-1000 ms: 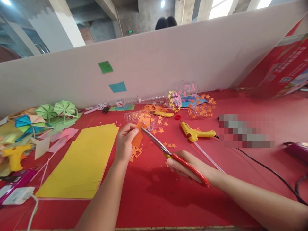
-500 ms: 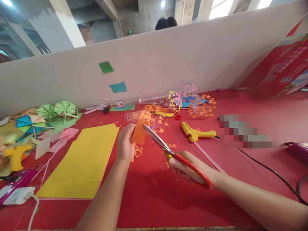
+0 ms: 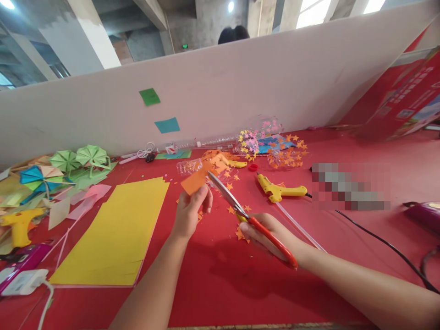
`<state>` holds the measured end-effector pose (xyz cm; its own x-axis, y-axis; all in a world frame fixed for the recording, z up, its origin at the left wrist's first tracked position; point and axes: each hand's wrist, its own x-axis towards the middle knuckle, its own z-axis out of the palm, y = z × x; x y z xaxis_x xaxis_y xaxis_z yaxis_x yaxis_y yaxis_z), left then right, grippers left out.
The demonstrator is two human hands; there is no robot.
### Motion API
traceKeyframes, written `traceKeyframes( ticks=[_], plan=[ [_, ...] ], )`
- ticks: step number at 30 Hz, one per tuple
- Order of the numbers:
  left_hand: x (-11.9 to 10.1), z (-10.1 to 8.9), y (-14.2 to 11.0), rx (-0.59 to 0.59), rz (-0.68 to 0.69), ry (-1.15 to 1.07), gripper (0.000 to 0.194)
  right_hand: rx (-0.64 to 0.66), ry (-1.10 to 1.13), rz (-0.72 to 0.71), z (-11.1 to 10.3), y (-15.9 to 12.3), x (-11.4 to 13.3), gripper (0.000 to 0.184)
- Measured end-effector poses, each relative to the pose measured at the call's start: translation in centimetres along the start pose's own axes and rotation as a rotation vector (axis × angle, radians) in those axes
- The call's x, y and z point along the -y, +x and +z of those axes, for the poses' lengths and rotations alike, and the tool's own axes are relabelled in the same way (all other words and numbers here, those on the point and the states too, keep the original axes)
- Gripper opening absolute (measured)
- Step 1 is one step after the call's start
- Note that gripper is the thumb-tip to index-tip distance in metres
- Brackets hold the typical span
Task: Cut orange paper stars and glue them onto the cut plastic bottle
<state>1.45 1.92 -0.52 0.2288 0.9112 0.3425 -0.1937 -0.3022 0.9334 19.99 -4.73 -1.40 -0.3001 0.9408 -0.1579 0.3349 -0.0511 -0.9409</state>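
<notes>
An orange paper strip [image 3: 194, 180] is pinched between the thumb and fingers of my left hand [image 3: 190, 208], held up over the red table. My right hand [image 3: 266, 231] grips scissors [image 3: 233, 200] with red handles. The blade tips meet the edge of the strip near its middle; the blades look nearly together. Below and beyond my hands lie orange paper stars [image 3: 241, 233] and other loose orange pieces. Behind the strip is a clear plastic bottle part [image 3: 189, 167], next to a heap of orange cut paper [image 3: 213, 156] and a yellow cutter [image 3: 238, 164].
A yellow glue gun [image 3: 280, 189] with its clear stick and cable lies to the right. Yellow paper sheets [image 3: 113, 233] are stacked at left, beside paper umbrellas [image 3: 92, 156] and a second glue gun [image 3: 21, 224]. A white partition [image 3: 206, 98] borders the table [image 3: 213, 298].
My left hand has turned and moved slightly right, tilting the orange strip from upright to a more sideways slant. The scissors stay close to its edge in my right hand.
</notes>
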Motion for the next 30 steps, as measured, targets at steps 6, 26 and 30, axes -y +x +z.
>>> traceKeyframes(
  ticks=[6, 26, 30],
  plan=[
    [0.1, -0.1, 0.2, -0.070, 0.027, -0.039, 0.028, 0.029, -0.011, -0.026, 0.0, 0.3, -0.6, 0.052],
    [0.2, 0.3, 0.4, -0.317, -0.010, -0.090, 0.023, 0.084, -0.013, -0.043, 0.4, 0.1, -0.5, 0.054],
    [0.2, 0.2, 0.4, -0.330, -0.022, -0.085, 0.024, 0.102, -0.023, -0.036, 0.4, 0.0, -0.6, 0.054]
  ],
)
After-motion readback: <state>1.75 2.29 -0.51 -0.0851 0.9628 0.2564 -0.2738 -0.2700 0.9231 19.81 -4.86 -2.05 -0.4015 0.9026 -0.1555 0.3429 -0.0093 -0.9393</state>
